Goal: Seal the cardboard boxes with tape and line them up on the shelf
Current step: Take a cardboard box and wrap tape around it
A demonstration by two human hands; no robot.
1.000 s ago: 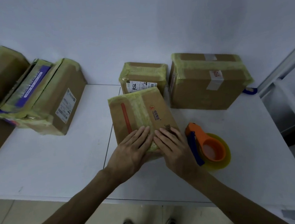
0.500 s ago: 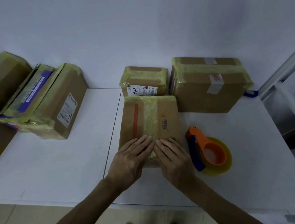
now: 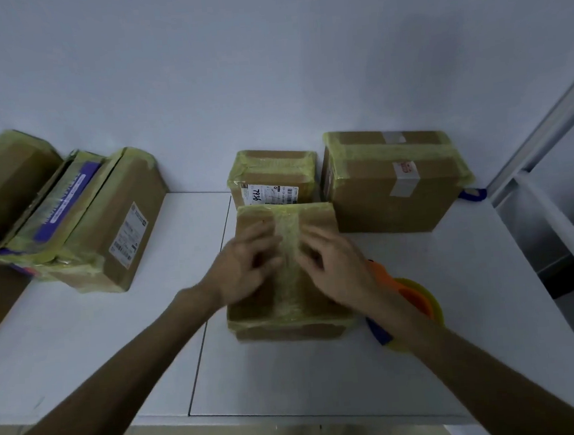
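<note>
Head cam, looking down on a white table (image 3: pixel 83 353) pushed against a wall. Biggest thing on it is the big box (image 3: pixel 393 191) at the back right, yellowish tape round its top edges. Over on the left there's a labelled box (image 3: pixel 115 231) w/ a flat purple-printed pack (image 3: pixel 58 204) leaning on it, both taped. The box being worked on (image 3: pixel 292 306) sits in the middle of the table, near the front, w/ a strip of yellowish tape running down the centre of its top. Its far edge is right up against the small box (image 3: pixel 272 174) at the back, the one w/ the white shipping label. Orange and blue tape dispenser (image 3: pixel 419 303) is just beside it on the right, partly hidden by the right arm.

Left hand (image 3: pixel 245 268) and right hand (image 3: pixel 334 265) are both on top of the middle box, one each side of the tape strip, fingers bent. Pretty blurry tbh, so I can't tell the grip on either hand, i.e. whether they pinch the tape or just press on it.
</note>
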